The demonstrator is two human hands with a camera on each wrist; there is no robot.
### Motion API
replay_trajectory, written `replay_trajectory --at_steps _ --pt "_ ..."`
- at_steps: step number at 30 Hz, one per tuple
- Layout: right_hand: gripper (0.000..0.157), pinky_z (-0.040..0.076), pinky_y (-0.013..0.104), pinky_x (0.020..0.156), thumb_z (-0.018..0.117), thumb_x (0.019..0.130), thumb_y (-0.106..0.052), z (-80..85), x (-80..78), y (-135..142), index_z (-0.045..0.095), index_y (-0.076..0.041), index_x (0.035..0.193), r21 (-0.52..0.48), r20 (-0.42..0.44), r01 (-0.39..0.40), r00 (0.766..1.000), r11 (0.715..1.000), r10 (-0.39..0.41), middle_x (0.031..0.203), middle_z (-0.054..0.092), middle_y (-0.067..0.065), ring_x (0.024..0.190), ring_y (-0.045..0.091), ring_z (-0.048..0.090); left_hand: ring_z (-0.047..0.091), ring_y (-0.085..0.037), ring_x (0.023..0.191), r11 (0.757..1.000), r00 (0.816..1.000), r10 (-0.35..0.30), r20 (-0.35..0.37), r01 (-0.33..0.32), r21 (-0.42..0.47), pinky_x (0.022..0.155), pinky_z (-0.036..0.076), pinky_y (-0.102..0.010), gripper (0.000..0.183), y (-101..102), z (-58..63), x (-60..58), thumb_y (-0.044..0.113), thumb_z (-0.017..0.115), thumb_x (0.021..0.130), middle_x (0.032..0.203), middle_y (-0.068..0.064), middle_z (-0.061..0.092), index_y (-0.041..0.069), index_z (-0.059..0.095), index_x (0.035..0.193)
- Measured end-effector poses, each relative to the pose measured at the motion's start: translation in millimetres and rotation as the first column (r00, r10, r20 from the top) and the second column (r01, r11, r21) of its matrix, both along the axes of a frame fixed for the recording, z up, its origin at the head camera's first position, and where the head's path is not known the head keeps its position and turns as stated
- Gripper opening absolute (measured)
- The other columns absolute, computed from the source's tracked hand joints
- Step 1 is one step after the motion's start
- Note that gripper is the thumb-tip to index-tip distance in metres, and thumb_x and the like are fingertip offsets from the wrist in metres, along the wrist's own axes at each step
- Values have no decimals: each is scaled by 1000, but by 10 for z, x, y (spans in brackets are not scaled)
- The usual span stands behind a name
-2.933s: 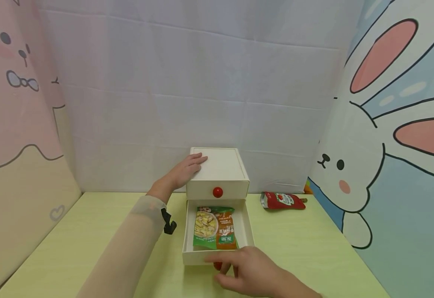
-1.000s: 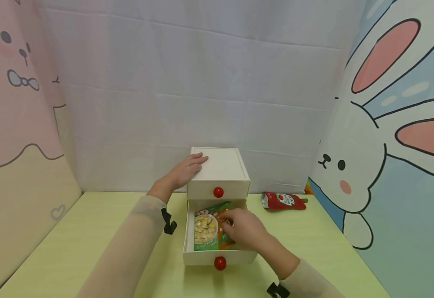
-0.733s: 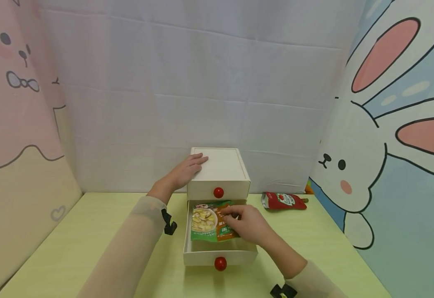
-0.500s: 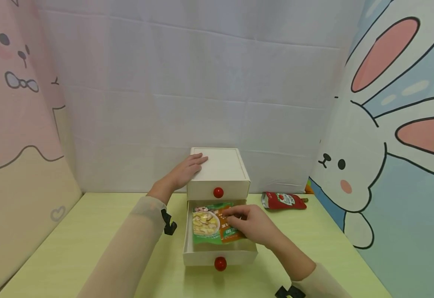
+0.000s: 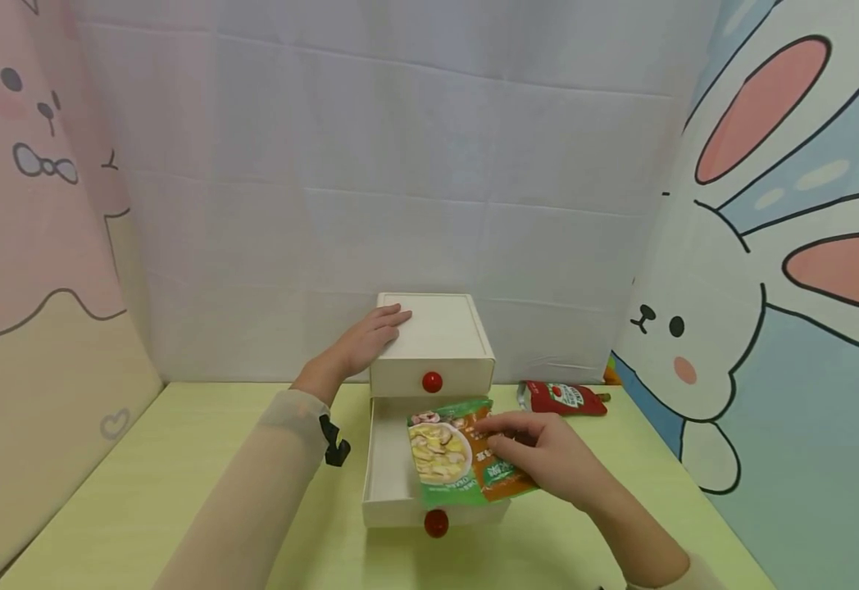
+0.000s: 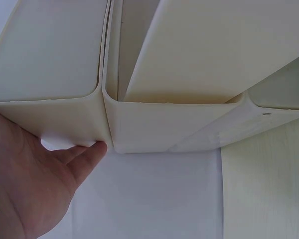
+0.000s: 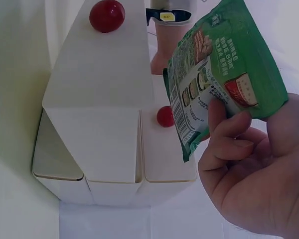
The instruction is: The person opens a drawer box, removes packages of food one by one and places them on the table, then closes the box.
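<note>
A green and orange seasoning packet (image 5: 443,459) with a picture of a bowl of food hangs over the open lower drawer (image 5: 385,459). My right hand (image 5: 547,451) pinches it by its right side. In the right wrist view, the printed back of the packet (image 7: 209,74) shows, with my curled fingers (image 7: 229,134) against it. My left hand (image 5: 359,340) rests with fairly straight fingers on the top left edge of the white drawer cabinet (image 5: 440,328). In the left wrist view, fingertips (image 6: 92,154) touch the cabinet's side.
A red ketchup pouch (image 5: 565,398) lies on the pale green table (image 5: 201,483), right of the cabinet. Red round knobs stick out from the closed upper drawer (image 5: 400,378) and the pulled-out lower one. A white cloth wall (image 5: 385,164) stands close behind.
My right hand moved from the lower drawer's front to the packet inside, pinched it, lifted it and carried it right and toward me. My left hand stays on the cabinet.
</note>
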State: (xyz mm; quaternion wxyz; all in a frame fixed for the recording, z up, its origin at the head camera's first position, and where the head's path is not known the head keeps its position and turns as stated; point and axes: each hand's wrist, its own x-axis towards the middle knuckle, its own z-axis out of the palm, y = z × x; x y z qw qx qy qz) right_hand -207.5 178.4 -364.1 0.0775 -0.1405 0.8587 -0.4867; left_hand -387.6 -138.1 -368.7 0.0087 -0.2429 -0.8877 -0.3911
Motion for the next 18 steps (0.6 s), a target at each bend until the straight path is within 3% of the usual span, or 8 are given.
replay_trajectory --at_steps 4,10,18 --pt "34 66 31 80 74 106 -30 56 78 171 79 -15 136 -38 40 68 997 997 -66 140 70 16 100 23 72 14 -40 172 1000 1000 -5 -6 5 -5 138 16 -63 57 -9 -3 5 29 33 117 184 -11 22 15 39 172" --pt "38 66 33 77 74 107 -28 123 123 491 76 -10 141 -74 10 126 992 989 -125 145 66 21 95 22 74 13 -41 172 1000 1000 -8 -4 8 -10 138 16 -63 58 -8 -1 -7 30 32 116 185 -12 21 15 39 172" --pt "37 68 33 79 68 111 -30 145 11 975 75 -11 143 -134 -25 224 973 965 -229 145 64 12 96 12 76 11 -39 173 1000 1000 -12 16 12 7 138 15 -62 58 -4 6 2 29 32 116 185 -10 20 17 38 173"
